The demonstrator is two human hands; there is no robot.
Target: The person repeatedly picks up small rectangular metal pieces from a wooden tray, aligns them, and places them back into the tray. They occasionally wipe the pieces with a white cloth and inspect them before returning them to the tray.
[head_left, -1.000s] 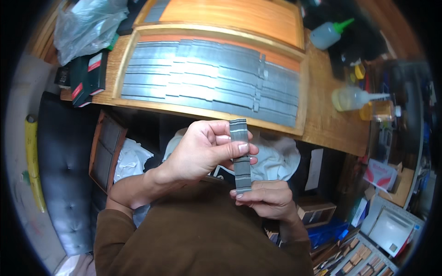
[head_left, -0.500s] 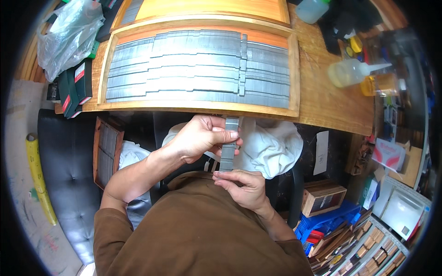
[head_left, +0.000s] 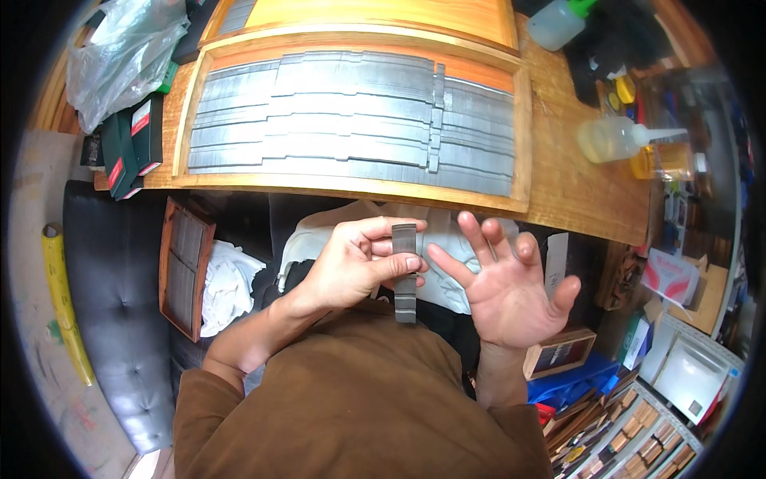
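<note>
My left hand point(head_left: 357, 261) grips a narrow grey metal strip point(head_left: 405, 306), thumb in front and fingers behind. The strip hangs upright in front of my chest and is marked with cross bands; it may be several thin pieces stacked together. To its right, my right hand point(head_left: 511, 291) is raised with palm showing and fingers spread, holding nothing. Beyond both hands, a shallow wooden tray point(head_left: 351, 188) sits on the table, filled with rows of flat grey metal pieces point(head_left: 343, 124). One narrow column of pieces stands apart toward the tray's right side.
Squeeze bottles point(head_left: 608, 140) stand on the wooden table point(head_left: 570, 180) at right. Dark boxes point(head_left: 144, 132) and a plastic bag point(head_left: 124, 64) lie at left. A smaller tray point(head_left: 185, 267) leans by the black seat point(head_left: 120, 303). White cloth point(head_left: 231, 287) lies near it.
My right hand has let go of the strip's lower end, moved up and right, and opened. My left hand still holds the strip, slightly lower now.
</note>
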